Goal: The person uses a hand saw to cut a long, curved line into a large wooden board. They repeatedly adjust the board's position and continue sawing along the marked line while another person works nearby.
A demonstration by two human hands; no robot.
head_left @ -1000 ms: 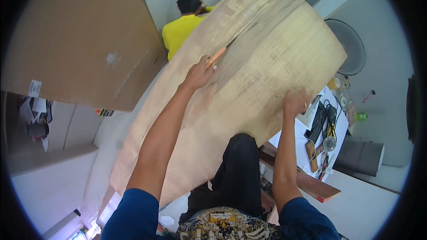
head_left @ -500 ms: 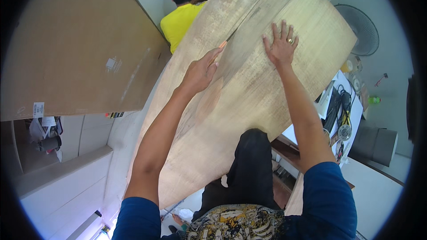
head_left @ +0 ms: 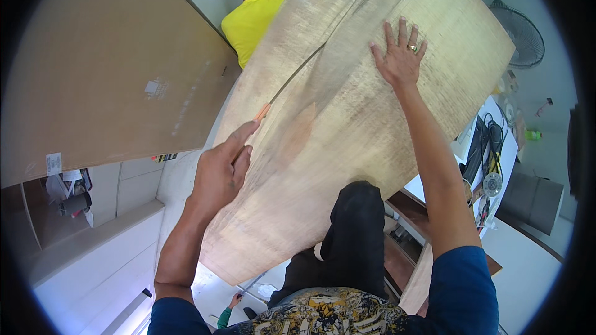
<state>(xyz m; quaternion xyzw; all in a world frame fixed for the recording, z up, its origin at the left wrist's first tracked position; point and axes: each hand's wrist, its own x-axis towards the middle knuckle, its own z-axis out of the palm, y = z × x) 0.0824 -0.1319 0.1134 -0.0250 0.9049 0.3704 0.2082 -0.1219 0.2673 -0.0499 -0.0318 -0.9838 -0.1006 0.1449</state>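
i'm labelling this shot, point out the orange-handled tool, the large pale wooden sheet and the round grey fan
Orange-handled tool (head_left: 263, 111), head view, on the handle.
Large pale wooden sheet (head_left: 347, 127), head view, on its bare middle.
Round grey fan (head_left: 519, 36), head view, on its grille.

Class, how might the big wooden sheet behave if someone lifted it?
The wooden sheet may flex, since its edges look thin for its breadth. It is probably awkward to lift, stretching well beyond the right hand. Rolling seems unlikely, given its broad, flat-looking face.
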